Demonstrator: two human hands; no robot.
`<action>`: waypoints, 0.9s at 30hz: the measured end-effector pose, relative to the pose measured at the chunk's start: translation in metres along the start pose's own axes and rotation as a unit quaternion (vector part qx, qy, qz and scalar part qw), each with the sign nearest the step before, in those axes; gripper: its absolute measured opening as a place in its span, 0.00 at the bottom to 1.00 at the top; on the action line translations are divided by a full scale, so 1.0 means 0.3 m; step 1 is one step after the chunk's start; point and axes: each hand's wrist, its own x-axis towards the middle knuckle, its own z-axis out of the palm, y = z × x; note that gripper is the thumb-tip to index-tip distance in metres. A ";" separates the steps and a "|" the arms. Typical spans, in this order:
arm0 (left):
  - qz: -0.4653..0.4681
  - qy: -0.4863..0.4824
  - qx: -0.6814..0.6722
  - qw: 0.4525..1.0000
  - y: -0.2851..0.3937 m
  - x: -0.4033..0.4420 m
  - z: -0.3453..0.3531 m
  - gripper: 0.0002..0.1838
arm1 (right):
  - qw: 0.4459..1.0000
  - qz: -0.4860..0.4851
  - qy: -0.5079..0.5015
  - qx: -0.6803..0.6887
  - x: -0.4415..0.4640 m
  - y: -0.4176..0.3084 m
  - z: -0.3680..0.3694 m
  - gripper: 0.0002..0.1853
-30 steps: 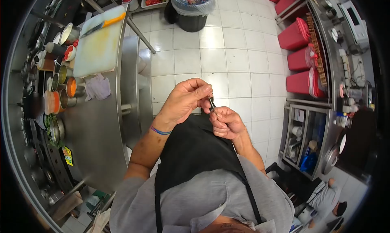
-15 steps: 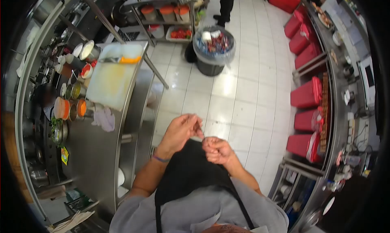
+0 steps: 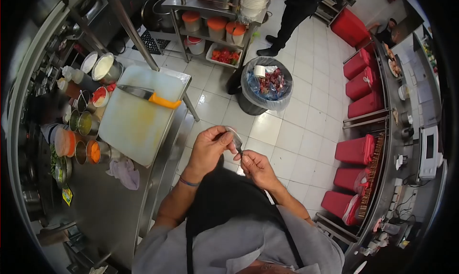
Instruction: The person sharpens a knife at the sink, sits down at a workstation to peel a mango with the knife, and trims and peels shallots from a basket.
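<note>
In front of my black apron (image 3: 222,197), both hands are raised over the tiled floor. Between them is a small, thin dark-grey piece with a pale curved edge (image 3: 236,137); its kind is not clear. My left hand (image 3: 210,147) pinches its upper part between thumb and fingers. At its lower tip the fingers of my right hand (image 3: 258,168) are closed on it. Left of my hands, a knife with an orange handle (image 3: 164,100) lies on a worn white cutting board (image 3: 131,126). A crumpled lilac cloth (image 3: 123,172) rests beside the board.
A lined trash bin (image 3: 253,102) stands ahead, and a person in dark trousers (image 3: 289,28) is just beyond it. Sauce bottles and food containers (image 3: 85,123) crowd the steel counter (image 3: 107,202) on the left. Red bins (image 3: 355,149) line the right side under another counter.
The view has shifted, showing more of the person beyond the trash bin. My left hand has turned, and the grey piece with the pale edge now shows between my hands.
</note>
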 end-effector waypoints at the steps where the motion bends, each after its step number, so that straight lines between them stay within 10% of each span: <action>1: 0.003 -0.028 -0.007 1.000 0.047 0.035 0.000 0.12 | 1.000 -0.015 -0.003 -0.013 0.033 -0.037 0.007 0.16; 9: 0.012 -0.148 -0.004 0.989 0.211 0.249 -0.029 0.16 | 0.999 -0.015 -0.048 0.006 0.218 -0.221 -0.041 0.14; 27: 0.074 0.013 0.005 0.997 0.249 0.908 0.083 0.14 | 0.989 0.011 -0.149 0.014 0.759 -0.576 -0.549 0.16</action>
